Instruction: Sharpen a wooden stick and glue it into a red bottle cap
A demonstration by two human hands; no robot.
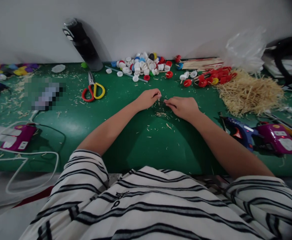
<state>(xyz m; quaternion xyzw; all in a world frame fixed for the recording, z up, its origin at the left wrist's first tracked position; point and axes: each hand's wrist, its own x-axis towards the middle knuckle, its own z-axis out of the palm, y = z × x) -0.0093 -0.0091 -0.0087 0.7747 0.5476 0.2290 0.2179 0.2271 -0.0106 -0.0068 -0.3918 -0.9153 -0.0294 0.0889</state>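
Observation:
Over the middle of the green table, my left hand (149, 99) is closed in a pinch on a short, pale wooden stick (159, 100) that points down. Just to its right, my right hand (183, 106) is closed too, its fingertips pinching a thin, dark item that reaches toward the stick; its kind is too small to make out. Below both hands lies a little heap of wood shavings (161, 114), with loose slivers scattered around it. Behind them is a pile of plastic bottle caps (142, 65), mostly white with some red and blue.
Scissors (93, 87) with red and yellow handles and a black bottle (83, 43) are at left. Red caps on sticks (206, 79), a straw heap (251, 95), a blue glue gun (242, 130) and a purple power strip (278, 138) lie right. A white cable (57, 163) crosses the left edge.

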